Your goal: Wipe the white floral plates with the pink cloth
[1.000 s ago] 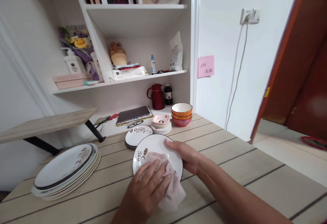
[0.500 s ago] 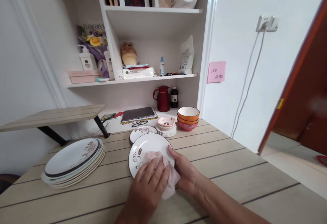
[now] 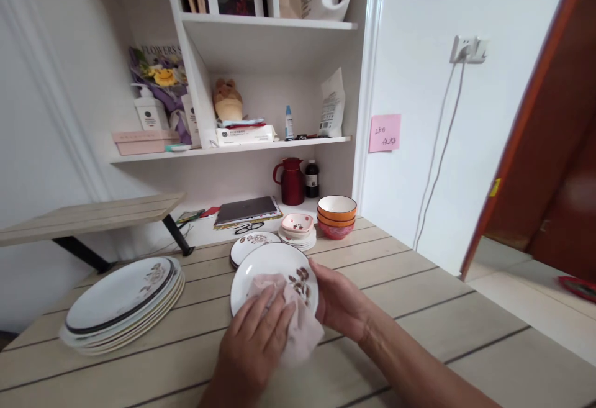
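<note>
A white plate (image 3: 274, 260) with a dark rim and brown floral pattern is held tilted above the table. My right hand (image 3: 339, 299) grips its right edge, the fingers hidden behind it. Pressed against the plate's face is a pale pink cloth (image 3: 300, 333), held under the bent fingers of my left hand (image 3: 256, 333). Just behind lie similar smaller-looking plates (image 3: 254, 245), beside a stack of small white dishes (image 3: 300, 241) topped by a pink square dish (image 3: 297, 224).
Large stacked plates (image 3: 121, 296) stand at the left, near a raised wooden shelf (image 3: 93, 212). Orange and red bowls (image 3: 336, 212) sit at the table's back right. Behind are a laptop (image 3: 246, 209), glasses (image 3: 249, 228), a red jug (image 3: 292, 182) and a dark bottle (image 3: 311, 179).
The plate has turned in my right hand, so its floral pattern now shows at the right instead of the left. My left hand and the cloth stay on its face. The view has shifted slightly.
</note>
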The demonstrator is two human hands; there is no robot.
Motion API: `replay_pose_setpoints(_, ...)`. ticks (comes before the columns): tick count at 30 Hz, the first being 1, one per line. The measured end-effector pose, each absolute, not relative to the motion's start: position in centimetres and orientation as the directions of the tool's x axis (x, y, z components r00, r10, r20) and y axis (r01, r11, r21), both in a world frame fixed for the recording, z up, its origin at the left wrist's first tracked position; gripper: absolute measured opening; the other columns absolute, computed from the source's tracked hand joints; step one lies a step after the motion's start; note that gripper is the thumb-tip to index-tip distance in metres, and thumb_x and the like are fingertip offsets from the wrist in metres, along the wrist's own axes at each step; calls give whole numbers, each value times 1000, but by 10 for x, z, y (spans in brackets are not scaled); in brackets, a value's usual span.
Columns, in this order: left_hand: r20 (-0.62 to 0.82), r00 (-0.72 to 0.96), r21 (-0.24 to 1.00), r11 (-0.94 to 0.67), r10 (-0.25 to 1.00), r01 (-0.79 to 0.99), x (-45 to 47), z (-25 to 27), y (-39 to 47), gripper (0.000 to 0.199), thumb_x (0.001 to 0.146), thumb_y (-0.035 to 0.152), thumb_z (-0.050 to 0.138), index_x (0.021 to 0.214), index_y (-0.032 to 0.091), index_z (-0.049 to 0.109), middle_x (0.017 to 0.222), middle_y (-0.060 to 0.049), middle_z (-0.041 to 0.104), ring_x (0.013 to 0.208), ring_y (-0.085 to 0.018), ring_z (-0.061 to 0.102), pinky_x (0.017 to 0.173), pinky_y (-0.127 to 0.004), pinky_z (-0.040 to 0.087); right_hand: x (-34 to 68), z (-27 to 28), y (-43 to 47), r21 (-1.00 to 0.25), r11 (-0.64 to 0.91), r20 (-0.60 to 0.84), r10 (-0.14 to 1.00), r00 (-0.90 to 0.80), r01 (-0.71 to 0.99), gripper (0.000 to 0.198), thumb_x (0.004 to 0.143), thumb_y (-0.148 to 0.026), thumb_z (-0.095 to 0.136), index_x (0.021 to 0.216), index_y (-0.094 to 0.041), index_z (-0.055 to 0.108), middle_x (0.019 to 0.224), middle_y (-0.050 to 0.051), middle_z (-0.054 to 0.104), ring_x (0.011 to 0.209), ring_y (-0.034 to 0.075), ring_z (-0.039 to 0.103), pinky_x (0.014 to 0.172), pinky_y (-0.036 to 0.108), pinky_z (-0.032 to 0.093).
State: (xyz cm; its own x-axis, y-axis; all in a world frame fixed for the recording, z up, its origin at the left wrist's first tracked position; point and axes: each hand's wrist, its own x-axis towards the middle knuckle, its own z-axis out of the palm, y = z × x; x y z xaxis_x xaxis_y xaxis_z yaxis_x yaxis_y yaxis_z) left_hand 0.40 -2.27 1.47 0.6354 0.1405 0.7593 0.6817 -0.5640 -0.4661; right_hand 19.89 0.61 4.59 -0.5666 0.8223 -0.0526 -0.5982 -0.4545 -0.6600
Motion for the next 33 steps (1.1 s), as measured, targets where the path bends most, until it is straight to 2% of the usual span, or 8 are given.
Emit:
replay_pose_setpoints(3, 817, 550, -404, -508, 174, 761, 6, 7, -20, 33, 94, 19, 38, 114, 19, 65, 116, -4, 68, 118, -20, 54, 108, -36, 30, 184, 40, 1, -576, -449, -33, 848, -530, -683, 36, 84, -36, 60, 111, -13, 61, 100, 7, 72, 88, 16, 65, 87, 27, 45)
replay_pose_setpoints(7, 821, 554, -409, -536, 138, 738, 13, -6, -17, 32, 92, 18, 42, 116, 20, 63, 121, -3, 66, 122, -22, 50, 110, -40, 27, 176, 33, 5, -572, -492, -157, 851, -500, -657, 39, 85, -44, 57, 101, -9, 63, 86, 9, 73, 75, 16, 65, 74, 25, 48)
replay_pose_setpoints(13, 738, 666, -470, -626, 107, 622, 14, 1, -17, 32, 92, 21, 44, 119, 23, 61, 131, 0, 58, 126, -21, 46, 112, -40, 26, 199, 38, 17, -751, -354, -147, 913, -381, -558, 34, 84, -38, 61, 112, -20, 58, 85, 3, 72, 69, 16, 64, 68, 28, 49)
replay_pose_setpoints(18, 663, 748, -554, -660, 20, 508, 10, 9, -22, 32, 92, 23, 44, 119, 22, 60, 134, -3, 55, 125, -22, 48, 109, -43, 31, 216, 49, 15, -827, -302, -58, 885, -461, -475, 34, 82, -35, 63, 107, -12, 61, 92, 9, 71, 78, 19, 65, 79, 33, 48)
replay_pose_setpoints(24, 808, 575, -438, -524, 126, 730, 9, 3, -19, 33, 94, 21, 39, 114, 20, 65, 118, -4, 67, 120, -19, 51, 109, -35, 27, 190, 42, 4, -598, -451, -10, 831, -557, -662, 34, 84, -31, 59, 112, -11, 60, 101, 10, 71, 87, 18, 66, 85, 29, 45)
replay_pose_setpoints(28, 821, 557, -424, -521, 122, 740, 11, -4, -15, 32, 93, 22, 40, 110, 21, 66, 117, -3, 67, 119, -20, 52, 110, -37, 25, 171, 30, 7, -507, -585, -266, 805, -531, -633, 35, 84, -41, 59, 98, -9, 64, 81, 8, 73, 67, 15, 65, 73, 26, 48)
replay_pose_setpoints(30, 809, 577, -432, -551, 113, 714, 12, -6, -15, 31, 93, 23, 42, 113, 21, 65, 120, -2, 66, 120, -20, 51, 110, -38, 24, 172, 27, 11, -552, -579, -331, 813, -479, -601, 39, 84, -46, 57, 98, -11, 64, 80, 7, 73, 62, 14, 64, 66, 26, 48)
replay_pose_setpoints(33, 767, 633, -460, -595, 107, 659, 13, -3, -16, 32, 92, 21, 44, 118, 22, 62, 125, -2, 63, 123, -19, 49, 111, -38, 25, 186, 31, 18, -705, -400, -190, 902, -387, -586, 34, 84, -40, 60, 110, -18, 60, 93, 5, 73, 72, 15, 65, 68, 26, 48)
